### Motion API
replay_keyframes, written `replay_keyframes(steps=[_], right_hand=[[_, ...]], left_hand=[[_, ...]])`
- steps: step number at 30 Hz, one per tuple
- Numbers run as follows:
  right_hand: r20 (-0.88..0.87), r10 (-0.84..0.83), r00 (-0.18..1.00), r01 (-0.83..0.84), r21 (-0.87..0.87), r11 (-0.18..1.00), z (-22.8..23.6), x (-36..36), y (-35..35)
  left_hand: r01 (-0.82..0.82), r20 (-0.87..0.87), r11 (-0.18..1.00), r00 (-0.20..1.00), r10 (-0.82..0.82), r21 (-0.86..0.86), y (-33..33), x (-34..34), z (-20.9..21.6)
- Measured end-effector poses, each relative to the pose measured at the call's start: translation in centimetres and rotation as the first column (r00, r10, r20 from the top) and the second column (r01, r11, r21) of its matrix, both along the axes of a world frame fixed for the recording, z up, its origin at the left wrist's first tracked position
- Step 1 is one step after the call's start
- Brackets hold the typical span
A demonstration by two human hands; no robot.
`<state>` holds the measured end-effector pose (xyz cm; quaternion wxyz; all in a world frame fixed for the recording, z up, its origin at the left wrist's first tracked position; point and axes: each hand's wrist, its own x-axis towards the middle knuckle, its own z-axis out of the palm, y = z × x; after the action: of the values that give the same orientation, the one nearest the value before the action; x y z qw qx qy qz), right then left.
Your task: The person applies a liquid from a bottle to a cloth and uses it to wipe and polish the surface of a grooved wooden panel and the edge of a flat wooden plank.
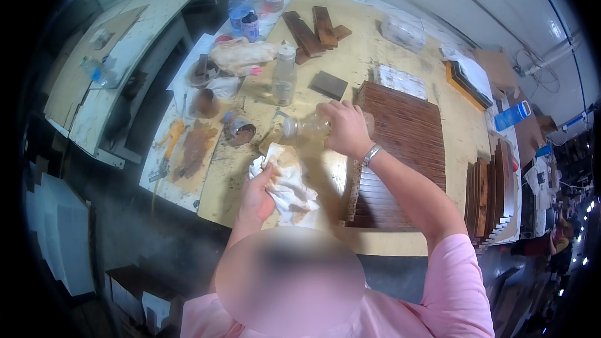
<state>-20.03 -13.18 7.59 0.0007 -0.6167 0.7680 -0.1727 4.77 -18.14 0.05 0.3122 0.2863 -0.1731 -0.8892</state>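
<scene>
My right hand [346,128] grips a clear plastic bottle [312,128] lying almost level in the air, its neck pointing left. Whether liquid comes out of it cannot be made out. Below the neck, my left hand [258,197] is closed round a crumpled white rag [293,184] with brown stains. Beside my right forearm lies a wide block of dark brown wood strips [404,144], packed side by side. An opened can [241,130] rests left of the bottle's neck. Farther back stands a clear bottle with a white cap [283,81].
A grey block [328,85] and short dark boards [307,32] lie farther back on the table [250,178]. At left are a brown cup [206,104], a brush [168,150] and a cloth heap [241,55]. Brown boards [491,194] stand at the right edge.
</scene>
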Motion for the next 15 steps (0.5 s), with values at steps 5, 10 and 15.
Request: replay_keyframes(steps=[5,10,15], right_hand=[[0.787,-0.002,0.617,0.253,-0.196,0.947,-2.3,-2.1,-3.8],[0.850,-0.090,0.519,0.386,-0.139,0.912,-3.7,-2.2,-4.9],[0.731,-0.068,0.679,0.243,-0.137,0.960,-4.9,-4.4,-2.5]], left_hand=[[-0.019,0.013,1.000,1.000,0.019,-0.023,-0.1,0.9,-0.3],[0.039,0.116,0.990,0.993,-0.024,-0.135,0.8,0.9,0.0],[0.253,0.293,0.930,0.941,-0.171,-0.268,2.5,-1.7,-0.8]])
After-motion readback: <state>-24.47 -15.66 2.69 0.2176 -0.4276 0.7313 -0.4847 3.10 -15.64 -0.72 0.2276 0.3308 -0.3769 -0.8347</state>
